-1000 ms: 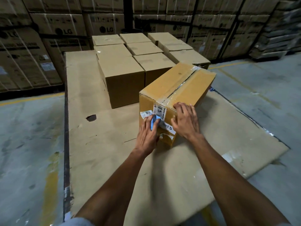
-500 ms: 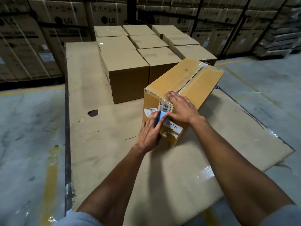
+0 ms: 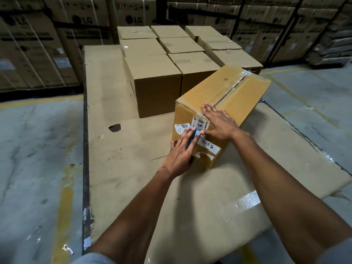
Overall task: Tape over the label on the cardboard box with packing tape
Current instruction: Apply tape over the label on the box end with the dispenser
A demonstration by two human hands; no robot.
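A small blue tool (image 3: 192,137) is pinched in the left hand (image 3: 179,151) against the labels (image 3: 200,125) on the cardboard box (image 3: 234,96); the right hand (image 3: 219,123) is spread flat over its top edge, on the cardboard-covered surface (image 3: 133,168).

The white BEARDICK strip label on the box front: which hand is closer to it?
Left. The left hand presses a blue object against the box front, touching the strip label's end. The right hand lies flat over the top edge above it.

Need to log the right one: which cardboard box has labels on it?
The nearest box, angled under both hands: white labels on its near end. The stacked boxes behind show none.
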